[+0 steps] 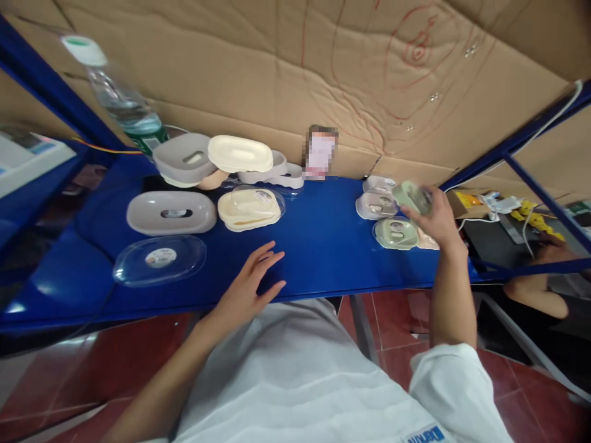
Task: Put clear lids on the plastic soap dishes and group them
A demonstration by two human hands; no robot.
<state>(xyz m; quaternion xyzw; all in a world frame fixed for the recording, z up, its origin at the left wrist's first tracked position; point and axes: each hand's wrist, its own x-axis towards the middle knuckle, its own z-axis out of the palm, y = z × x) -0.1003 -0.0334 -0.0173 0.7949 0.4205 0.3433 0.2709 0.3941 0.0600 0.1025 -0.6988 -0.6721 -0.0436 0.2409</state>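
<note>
My right hand is closed on a pale green soap box, blurred and partly hidden by the fingers, just above a group of similar boxes. Under and beside it lie a green box with a clear lid, a grey lidded box and a pinkish one. My left hand holds nothing, its fingers apart over the blue table. Nearest to it are a cream box with a clear cover lying askew on it, a long grey dish and a loose clear lid.
At the back left, grey trays and a cream tray are stacked by a water bottle. A phone leans on the cardboard wall. Beyond the blue frame on the right, another person's arm shows.
</note>
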